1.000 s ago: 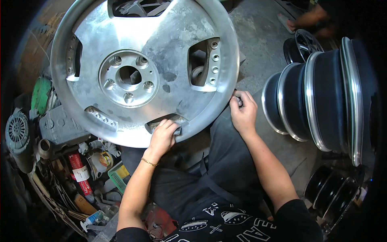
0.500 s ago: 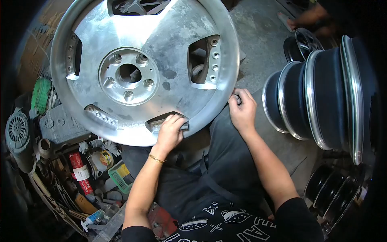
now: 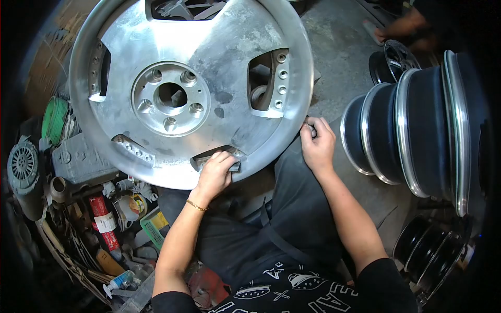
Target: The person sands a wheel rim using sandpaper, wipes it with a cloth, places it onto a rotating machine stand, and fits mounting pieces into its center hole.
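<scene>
A large bare-metal wheel rim [image 3: 224,120] faces me, its lower edge near my lap. My left hand [image 3: 216,169] is closed on a small dark grey sheet [image 3: 235,167], pressed at the rim's bottom slot; its fingertips reach the slot's edge. At the rim's lower right edge, my right hand [image 3: 318,141] has curled fingers beside my knee. Something small and grey shows between those fingers, too hidden to name. Dull patches and dark spots mark the rim's face around the hub.
Stacked dark rims with shiny lips [image 3: 404,130] stand at right, black rims [image 3: 430,245] below them. Tools, a grey machine [image 3: 81,159], a red-and-white tube [image 3: 104,221] and a green basket [image 3: 152,229] crowd the left. A person's foot [image 3: 373,32] shows at upper right.
My left hand moved right along the bottom slot with the grey sheet, then back left a little. My right hand keeps its place at the rim's edge. The whole view shifted slightly.
</scene>
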`<state>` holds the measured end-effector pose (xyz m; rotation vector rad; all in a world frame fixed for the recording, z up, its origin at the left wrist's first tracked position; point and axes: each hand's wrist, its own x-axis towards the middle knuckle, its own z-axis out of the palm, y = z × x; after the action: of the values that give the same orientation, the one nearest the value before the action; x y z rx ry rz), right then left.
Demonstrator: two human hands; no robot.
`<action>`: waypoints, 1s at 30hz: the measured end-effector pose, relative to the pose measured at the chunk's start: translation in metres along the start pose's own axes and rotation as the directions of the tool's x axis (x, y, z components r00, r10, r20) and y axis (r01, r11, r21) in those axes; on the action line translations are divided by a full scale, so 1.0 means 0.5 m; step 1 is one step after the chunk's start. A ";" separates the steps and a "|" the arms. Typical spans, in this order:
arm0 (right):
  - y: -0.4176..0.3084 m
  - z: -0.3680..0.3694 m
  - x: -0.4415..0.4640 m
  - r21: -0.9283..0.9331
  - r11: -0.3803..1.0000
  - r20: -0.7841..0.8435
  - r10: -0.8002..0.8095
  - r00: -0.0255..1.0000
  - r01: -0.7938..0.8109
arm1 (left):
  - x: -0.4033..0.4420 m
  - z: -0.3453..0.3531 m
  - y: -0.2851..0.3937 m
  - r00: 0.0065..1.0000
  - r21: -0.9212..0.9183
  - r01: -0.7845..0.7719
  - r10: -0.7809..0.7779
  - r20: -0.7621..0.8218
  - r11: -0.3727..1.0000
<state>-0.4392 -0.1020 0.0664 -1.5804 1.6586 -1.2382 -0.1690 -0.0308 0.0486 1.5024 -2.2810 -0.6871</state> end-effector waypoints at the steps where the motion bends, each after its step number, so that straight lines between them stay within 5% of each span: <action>1: 0.001 -0.001 -0.001 -0.001 1.000 0.002 0.010 1.000 -0.010 | 0.012 0.002 0.010 1.000 -0.001 -0.003 0.003 0.002 1.000; 3: 0.001 0.002 -0.006 0.000 1.000 0.008 0.024 1.000 -0.024 | 0.034 0.009 0.031 0.993 -0.019 -0.068 0.065 -0.102 0.998; 7: 0.000 0.004 -0.005 -0.009 1.000 0.025 0.005 1.000 -0.004 | 0.007 -0.003 0.002 0.999 -0.002 -0.041 0.041 -0.003 0.999; 30: 0.005 0.001 0.003 -0.037 0.999 0.017 0.007 1.000 -0.006 | 0.007 -0.009 0.025 0.995 0.003 -0.097 0.097 -0.014 0.995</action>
<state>-0.4404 -0.1037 0.0642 -1.6015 1.6838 -1.1942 -0.1777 -0.0307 0.0592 1.3828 -2.3271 -0.6448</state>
